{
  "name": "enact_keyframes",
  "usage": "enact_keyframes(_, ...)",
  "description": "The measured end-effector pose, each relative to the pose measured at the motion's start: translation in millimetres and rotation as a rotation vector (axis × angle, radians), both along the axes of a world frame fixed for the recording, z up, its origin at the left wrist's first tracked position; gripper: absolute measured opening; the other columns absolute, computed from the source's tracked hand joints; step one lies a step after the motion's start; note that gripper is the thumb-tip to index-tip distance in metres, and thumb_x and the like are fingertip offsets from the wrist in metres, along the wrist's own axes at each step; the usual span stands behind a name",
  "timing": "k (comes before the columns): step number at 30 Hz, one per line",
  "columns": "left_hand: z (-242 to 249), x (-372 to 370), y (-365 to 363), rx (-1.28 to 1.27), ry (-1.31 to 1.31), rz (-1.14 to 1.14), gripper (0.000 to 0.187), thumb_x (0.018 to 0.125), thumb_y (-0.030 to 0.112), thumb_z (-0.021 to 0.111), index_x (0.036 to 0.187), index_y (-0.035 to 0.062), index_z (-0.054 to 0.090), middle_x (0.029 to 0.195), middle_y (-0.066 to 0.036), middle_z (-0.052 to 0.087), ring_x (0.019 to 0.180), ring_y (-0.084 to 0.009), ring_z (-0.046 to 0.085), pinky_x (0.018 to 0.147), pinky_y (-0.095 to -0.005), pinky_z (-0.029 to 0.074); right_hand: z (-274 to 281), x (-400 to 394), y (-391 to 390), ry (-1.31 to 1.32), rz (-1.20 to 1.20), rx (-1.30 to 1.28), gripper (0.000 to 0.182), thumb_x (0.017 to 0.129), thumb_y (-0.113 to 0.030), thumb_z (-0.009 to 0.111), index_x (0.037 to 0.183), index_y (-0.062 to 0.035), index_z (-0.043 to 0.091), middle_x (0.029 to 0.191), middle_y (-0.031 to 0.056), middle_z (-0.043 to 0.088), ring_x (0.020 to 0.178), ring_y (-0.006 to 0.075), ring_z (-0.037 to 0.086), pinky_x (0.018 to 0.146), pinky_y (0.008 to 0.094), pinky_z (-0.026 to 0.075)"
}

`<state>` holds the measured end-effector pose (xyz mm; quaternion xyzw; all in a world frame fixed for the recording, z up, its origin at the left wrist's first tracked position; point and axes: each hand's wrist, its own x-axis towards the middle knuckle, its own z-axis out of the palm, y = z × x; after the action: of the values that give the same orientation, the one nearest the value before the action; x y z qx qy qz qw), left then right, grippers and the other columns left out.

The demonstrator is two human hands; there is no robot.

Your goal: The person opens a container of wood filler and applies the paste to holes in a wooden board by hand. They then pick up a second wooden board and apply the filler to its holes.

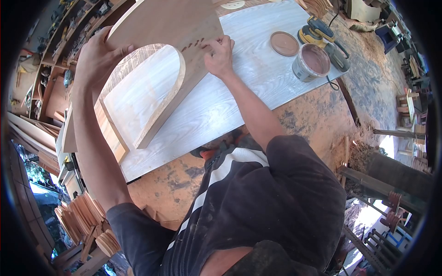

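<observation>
A large wooden panel with a rounded cutout stands tilted on a pale wood-grain board. My left hand is closed round the panel's edge at the upper left, with the thumb on the inner curve. My right hand is at the panel's right part, its fingers curled in beside a row of dark brown marks. Whatever the right fingers hold, if anything, is too small or hidden to make out.
An open tub of brown paste stands on the board's right side. Near it lie a round brown lid and a yellow-and-black power sander with a cord. Shelves with tools line the left; stacked wooden pieces stand lower left.
</observation>
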<state>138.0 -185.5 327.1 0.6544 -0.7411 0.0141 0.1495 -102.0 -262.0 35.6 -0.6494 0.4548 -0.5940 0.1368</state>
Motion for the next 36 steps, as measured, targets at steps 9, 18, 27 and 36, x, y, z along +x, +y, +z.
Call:
enact_keyframes(9, -1, 1, -1, -0.013, 0.021, -0.001, 0.074, 0.078, 0.052, 0.094, 0.128, 0.0031, 0.071, 0.086, -0.006, 0.075, 0.077, -0.0145, 0.072, 0.071, -0.0333, 0.056, 2, 6, 21, 0.044, -0.074, 0.026, 0.042, 0.076, -0.001, 0.061, 0.114, -0.0087, 0.076, 0.116, 0.0210, 0.050, 0.107, 0.0394, 0.047, 0.097, 0.0518, 0.043)
enact_keyframes(18, 1, 0, -2, 0.042, -0.030, 0.065, 0.092, 0.067, 0.072, 0.087, 0.125, 0.0029, 0.071, 0.107, -0.020, 0.078, 0.100, -0.0344, 0.078, 0.088, -0.0469, 0.060, -6, 14, 36, 0.068, -0.029, -0.034, 0.049, 0.074, -0.002, 0.063, 0.121, -0.0049, 0.074, 0.117, 0.0226, 0.050, 0.108, 0.0401, 0.047, 0.097, 0.0522, 0.044)
enact_keyframes(27, 3, -1, 0, 0.047, 0.023, 0.051, 0.091, 0.068, 0.071, 0.088, 0.126, 0.0021, 0.071, 0.105, -0.020, 0.079, 0.098, -0.0332, 0.078, 0.087, -0.0458, 0.060, -7, 9, 27, -0.087, -0.059, 0.062, 0.056, 0.073, -0.002, 0.063, 0.128, -0.0048, 0.070, 0.117, 0.0215, 0.048, 0.110, 0.0402, 0.046, 0.101, 0.0518, 0.042)
enact_keyframes(36, 1, 3, -5, 0.039, -0.036, 0.049, 0.089, 0.071, 0.067, 0.089, 0.127, 0.0013, 0.070, 0.110, -0.021, 0.077, 0.101, -0.0347, 0.077, 0.088, -0.0465, 0.059, 0, 11, 16, -0.094, -0.062, 0.114, 0.058, 0.076, -0.005, 0.063, 0.134, -0.0054, 0.069, 0.118, 0.0181, 0.048, 0.114, 0.0369, 0.045, 0.106, 0.0475, 0.041)
